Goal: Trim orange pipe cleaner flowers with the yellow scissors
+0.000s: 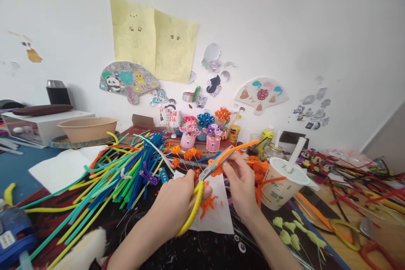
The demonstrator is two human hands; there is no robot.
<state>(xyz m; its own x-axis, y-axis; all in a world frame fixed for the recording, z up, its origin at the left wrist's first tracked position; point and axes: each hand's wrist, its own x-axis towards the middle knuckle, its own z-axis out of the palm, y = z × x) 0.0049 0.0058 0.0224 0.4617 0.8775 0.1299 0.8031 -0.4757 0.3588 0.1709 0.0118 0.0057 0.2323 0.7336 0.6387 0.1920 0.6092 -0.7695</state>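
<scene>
My left hand (175, 196) is closed on scissors with yellow-wrapped handles (198, 206), their blades (215, 163) pointing up and to the right. Between the fingertips of my right hand (242, 181) is an orange pipe cleaner (243, 147), its fuzzy length lying along the blades. Whether the blades touch it I cannot tell. Below the hands, orange fuzz clippings (209, 207) lie on a white sheet of paper (221, 223). Small orange pipe-cleaner flowers (191, 154) sit just behind my hands, partly hidden by them.
A heap of coloured pipe cleaners (136, 173) spreads at left. A white lidded cup with a straw (278, 183) stands close to my right hand. Potted flowers (189, 133) and a drink bottle (234, 130) line the back. More scissors (348, 236) lie at right; a blue glue gun (15, 230) at left.
</scene>
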